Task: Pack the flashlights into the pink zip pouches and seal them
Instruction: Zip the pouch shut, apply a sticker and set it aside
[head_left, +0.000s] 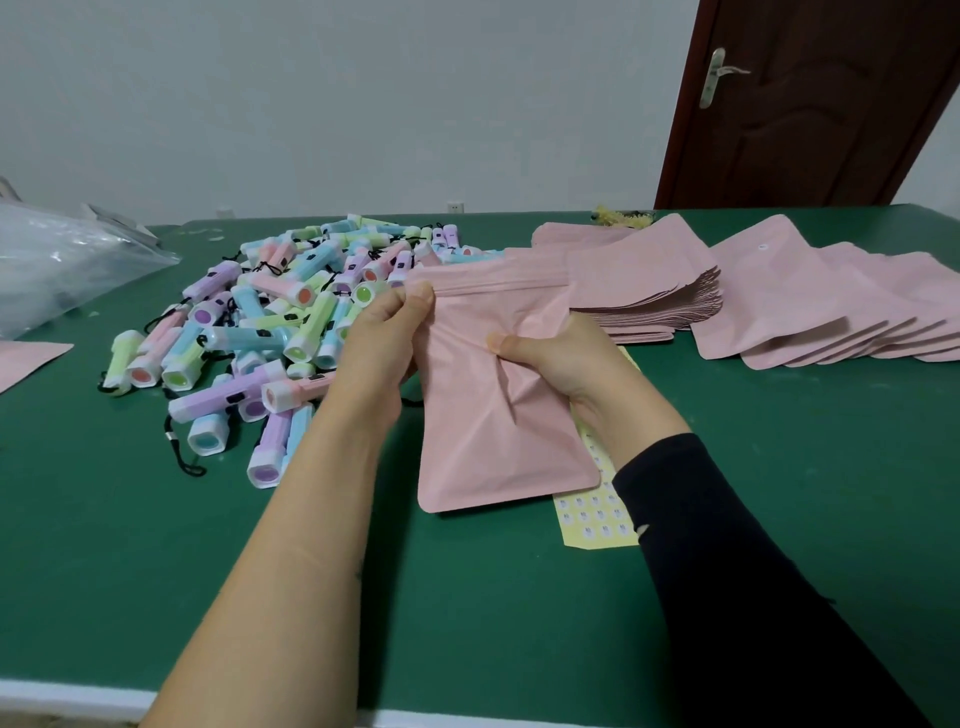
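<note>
I hold one pink zip pouch (488, 415) up over the green table (156, 545). My left hand (387, 338) pinches the pouch's top left corner at the zip strip. My right hand (558, 358) grips the pouch's middle from the right, with the thumb pressed into crumpled foil. What is inside the pouch cannot be seen. A heap of pastel flashlights (270, 322) with black wrist cords lies to the left. Stacks of flat pink pouches (779, 301) fan out at the back right.
A yellow sticker sheet (597, 514) lies under the held pouch. A clear plastic bag (62, 260) sits at the far left, with another pink pouch (26, 361) at the left edge. A brown door (831, 104) stands behind the table at right.
</note>
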